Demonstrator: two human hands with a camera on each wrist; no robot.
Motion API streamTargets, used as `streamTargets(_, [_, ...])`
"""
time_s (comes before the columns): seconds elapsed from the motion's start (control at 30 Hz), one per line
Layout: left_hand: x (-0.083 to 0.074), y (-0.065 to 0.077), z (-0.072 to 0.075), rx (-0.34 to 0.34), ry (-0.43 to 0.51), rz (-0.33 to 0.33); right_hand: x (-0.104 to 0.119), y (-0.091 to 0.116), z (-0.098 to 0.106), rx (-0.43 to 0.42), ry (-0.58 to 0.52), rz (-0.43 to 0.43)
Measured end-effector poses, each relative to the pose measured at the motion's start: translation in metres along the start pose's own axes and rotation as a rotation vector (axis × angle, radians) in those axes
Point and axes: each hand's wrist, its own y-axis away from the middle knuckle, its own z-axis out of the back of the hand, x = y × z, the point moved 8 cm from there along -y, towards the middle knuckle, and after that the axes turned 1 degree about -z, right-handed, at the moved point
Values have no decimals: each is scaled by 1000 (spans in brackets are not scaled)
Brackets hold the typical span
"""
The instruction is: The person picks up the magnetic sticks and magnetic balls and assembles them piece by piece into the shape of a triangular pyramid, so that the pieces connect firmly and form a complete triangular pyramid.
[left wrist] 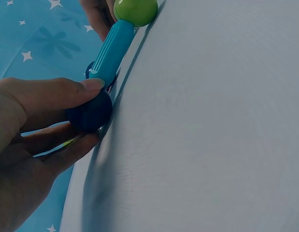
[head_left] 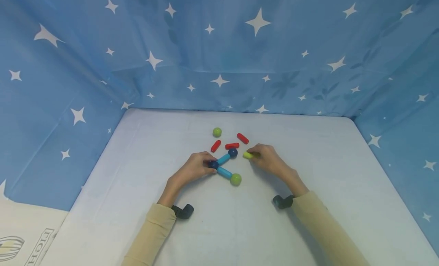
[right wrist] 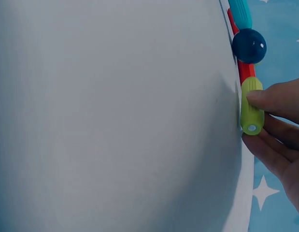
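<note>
My left hand [head_left: 196, 167] pinches a dark blue ball [left wrist: 91, 112] between thumb and fingers. Two light blue rods fan out from that ball in a V. The nearer light blue rod [head_left: 224, 172] ends in a green ball [head_left: 236, 179], and the farther light blue rod [head_left: 224, 159] ends in a second dark blue ball [head_left: 233, 153]. To the right, my right hand [head_left: 268, 158] holds a yellow-green rod [right wrist: 252, 106] by thumb and fingers, with a small metallic dot on its end. That rod is apart from the second dark blue ball.
Beyond the joined pieces lie three red rods: a left one [head_left: 215, 146], a middle one [head_left: 232, 146] and a right one [head_left: 242, 138]. Another green ball [head_left: 217, 132] sits behind them. A blue star-patterned curtain [head_left: 219, 48] borders the white table [head_left: 219, 228].
</note>
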Motion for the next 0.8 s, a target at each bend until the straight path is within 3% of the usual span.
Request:
streamTargets(0.5, [-2, 0, 0, 0, -12, -18, 16, 2, -12, 28, -65, -9])
streamTargets(0.8, [-2, 0, -3, -17, 12, -12, 13, 1, -20, 33, -136, -54])
